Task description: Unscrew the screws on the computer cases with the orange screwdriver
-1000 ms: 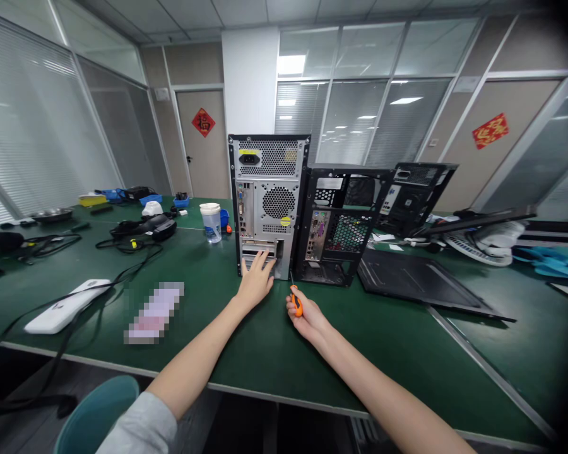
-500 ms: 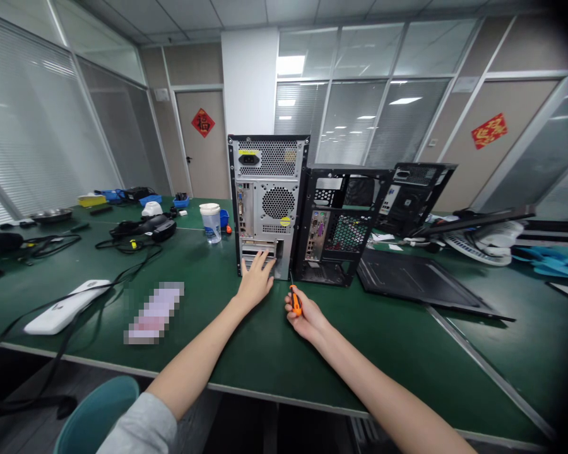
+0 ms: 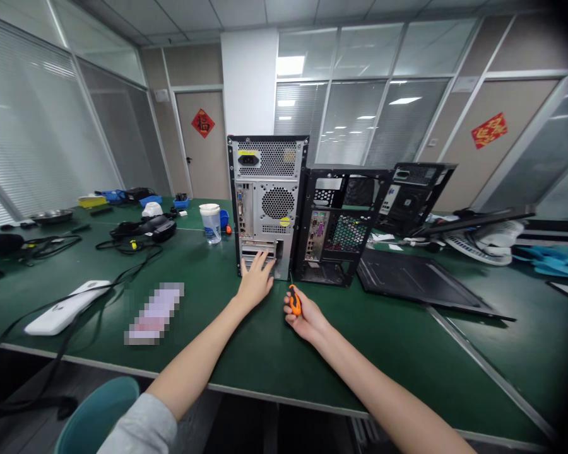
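Observation:
A silver computer tower [image 3: 267,189] stands upright on the green table [image 3: 265,353], its rear panel facing me. My left hand [image 3: 256,277] lies flat with fingers stretched out against the lower expansion slots of that panel. My right hand [image 3: 303,315] is closed round a small orange-handled screwdriver [image 3: 295,301], its thin tip pointing up toward the tower's lower right corner. A black open case [image 3: 341,227] stands just right of the tower.
A third case [image 3: 414,195] and a black side panel [image 3: 416,280] lie to the right. A plastic jar [image 3: 211,222], cables [image 3: 132,243], a white device [image 3: 64,307] and a teal chair back [image 3: 94,416] are on the left.
My right hand with the screwdriver has shifted slightly left and down. The left hand stays on the tower's rear panel.

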Demonstrator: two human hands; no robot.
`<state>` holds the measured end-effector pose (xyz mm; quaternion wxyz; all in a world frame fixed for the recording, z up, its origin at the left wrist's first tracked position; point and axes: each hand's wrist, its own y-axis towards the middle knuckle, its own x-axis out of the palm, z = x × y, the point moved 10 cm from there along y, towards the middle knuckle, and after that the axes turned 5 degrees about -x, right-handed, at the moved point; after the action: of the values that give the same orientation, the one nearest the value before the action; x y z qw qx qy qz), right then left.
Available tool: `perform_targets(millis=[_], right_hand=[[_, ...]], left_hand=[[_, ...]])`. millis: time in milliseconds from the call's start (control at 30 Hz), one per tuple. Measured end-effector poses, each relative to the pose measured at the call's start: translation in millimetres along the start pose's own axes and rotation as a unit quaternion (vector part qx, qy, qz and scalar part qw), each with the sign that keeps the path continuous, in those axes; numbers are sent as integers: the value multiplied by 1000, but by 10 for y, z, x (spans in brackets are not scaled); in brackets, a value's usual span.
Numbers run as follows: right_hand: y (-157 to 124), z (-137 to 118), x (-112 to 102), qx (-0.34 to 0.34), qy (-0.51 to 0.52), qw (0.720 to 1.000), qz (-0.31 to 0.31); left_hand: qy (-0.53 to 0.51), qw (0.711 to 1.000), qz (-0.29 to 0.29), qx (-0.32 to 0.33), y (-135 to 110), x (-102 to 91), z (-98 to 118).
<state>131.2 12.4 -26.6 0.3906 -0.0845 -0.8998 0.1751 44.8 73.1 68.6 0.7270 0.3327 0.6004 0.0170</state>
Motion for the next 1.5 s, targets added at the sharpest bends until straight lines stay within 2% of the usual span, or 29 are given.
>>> perform_targets(millis=[1033, 1500], right_hand=[[-16, -14, 22, -5, -2, 1000, -4], [14, 1, 46, -8, 66, 998, -21]], left_hand=[[9, 1000, -1, 0, -5, 11, 4], [1, 1000, -6, -2, 0, 16, 3]])
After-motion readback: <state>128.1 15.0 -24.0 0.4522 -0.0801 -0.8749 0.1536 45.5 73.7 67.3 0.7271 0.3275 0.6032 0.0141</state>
